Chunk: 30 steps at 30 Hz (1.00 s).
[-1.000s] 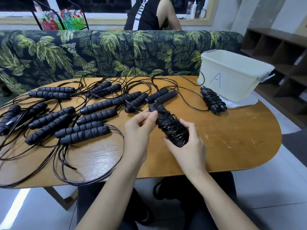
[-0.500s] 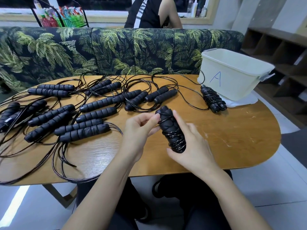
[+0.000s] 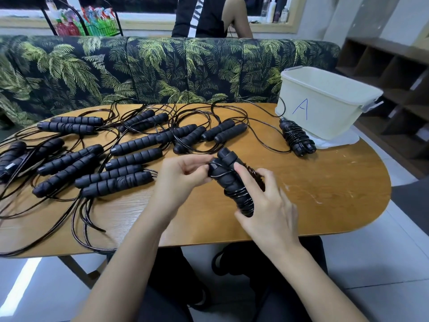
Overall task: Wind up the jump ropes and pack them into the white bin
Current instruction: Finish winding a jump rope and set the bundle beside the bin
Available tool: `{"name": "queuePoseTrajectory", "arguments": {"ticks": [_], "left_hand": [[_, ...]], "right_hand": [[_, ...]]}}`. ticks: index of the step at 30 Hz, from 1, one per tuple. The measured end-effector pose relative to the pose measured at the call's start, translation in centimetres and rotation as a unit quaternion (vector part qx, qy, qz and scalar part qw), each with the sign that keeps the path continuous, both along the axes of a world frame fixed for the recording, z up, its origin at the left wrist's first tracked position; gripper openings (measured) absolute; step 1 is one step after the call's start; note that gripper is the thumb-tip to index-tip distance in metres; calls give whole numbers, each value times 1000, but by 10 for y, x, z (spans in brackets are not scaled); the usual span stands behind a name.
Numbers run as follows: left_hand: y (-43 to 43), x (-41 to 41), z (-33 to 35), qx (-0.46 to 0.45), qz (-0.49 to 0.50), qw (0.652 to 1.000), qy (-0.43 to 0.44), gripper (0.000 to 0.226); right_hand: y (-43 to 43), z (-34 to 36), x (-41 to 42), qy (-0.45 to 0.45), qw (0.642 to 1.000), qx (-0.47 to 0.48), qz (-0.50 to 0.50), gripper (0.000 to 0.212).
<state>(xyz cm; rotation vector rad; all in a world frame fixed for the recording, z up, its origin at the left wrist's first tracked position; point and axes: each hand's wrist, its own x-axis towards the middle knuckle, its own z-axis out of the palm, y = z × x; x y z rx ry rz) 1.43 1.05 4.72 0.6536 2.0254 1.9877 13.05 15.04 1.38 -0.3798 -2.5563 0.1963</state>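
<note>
My right hand (image 3: pixel 267 205) grips a wound jump rope bundle (image 3: pixel 232 182), two black foam handles side by side with thin black cord coiled round them. At the bundle's upper end my left hand (image 3: pixel 183 175) pinches the cord. The bundle hangs tilted just above the wooden table (image 3: pixel 325 194). Another wound bundle (image 3: pixel 297 138) lies beside the white bin (image 3: pixel 325 108), which is marked with a blue A and stands at the table's far right. Several unwound jump ropes (image 3: pixel 130 156) with black handles and loose cords lie spread over the left and middle of the table.
A leaf-patterned sofa (image 3: pixel 139 68) runs behind the table, and a person in a black top (image 3: pixel 204 17) stands beyond it. White cloth (image 3: pixel 339 140) lies under the bin. Wooden shelving (image 3: pixel 394 77) is at the right. Loose cord loops (image 3: pixel 81 224) hang near the table's front left edge.
The bundle has turned more upright and shifted slightly toward me. My left hand moved to its upper end and now pinches the cord there.
</note>
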Motion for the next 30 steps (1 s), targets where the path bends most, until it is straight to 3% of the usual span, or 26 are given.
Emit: {"name": "queuePoseTrajectory", "arguments": {"ticks": [11, 16, 19, 20, 21, 23, 24, 28, 30], "left_hand": [[-15, -24, 19, -39, -80, 993, -78, 38], [-17, -33, 10, -32, -180, 959, -216, 32], [-10, -25, 4, 51, -170, 929, -325, 29], [-7, -22, -1, 59, -150, 933, -323, 32], [-5, -20, -5, 43, -118, 952, -280, 33], [-3, -16, -12, -42, -40, 992, -110, 28], [-3, -14, -12, -80, -13, 996, -29, 25], [0, -7, -5, -180, 4, 970, 166, 13], [1, -8, -4, -213, -7, 952, 219, 17]], "right_hand": [[10, 3, 2, 23, 996, 27, 76, 101], [7, 5, 3, 46, 993, 16, 106, 96], [4, 1, 1, 55, 994, -1, 91, 97], [4, -1, 0, 46, 996, -3, 78, 99], [5, -4, -1, 33, 998, -3, 61, 102], [7, -9, -1, 7, 999, -2, 34, 106], [9, -11, -1, -1, 1000, 0, 26, 107], [9, -12, -3, -15, 999, 34, 18, 105], [8, -12, -4, -17, 999, 39, 15, 104]]}}
